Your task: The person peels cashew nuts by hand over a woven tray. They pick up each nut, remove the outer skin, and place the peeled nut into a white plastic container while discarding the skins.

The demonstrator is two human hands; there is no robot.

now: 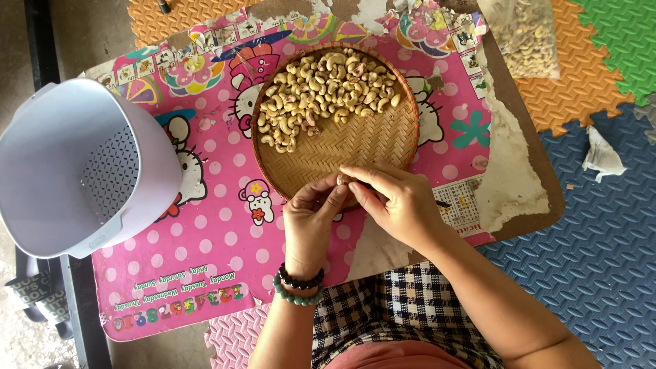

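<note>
My left hand (311, 219) and right hand (396, 201) meet at the near rim of the woven tray (355, 147), fingertips pinching one cashew (344, 179) together, while the pile of cashews (324, 92) fills the tray's far half, beside a white plastic basket (82, 167).

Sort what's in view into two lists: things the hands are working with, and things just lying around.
In use:
- left hand and right hand, pinching one cashew between them
- round woven tray
- heap of cashews on it

Lying about:
- grey plastic basket
- clear bag of nuts
- crumpled white scrap
- pink cartoon mat
- foam floor tiles
</note>
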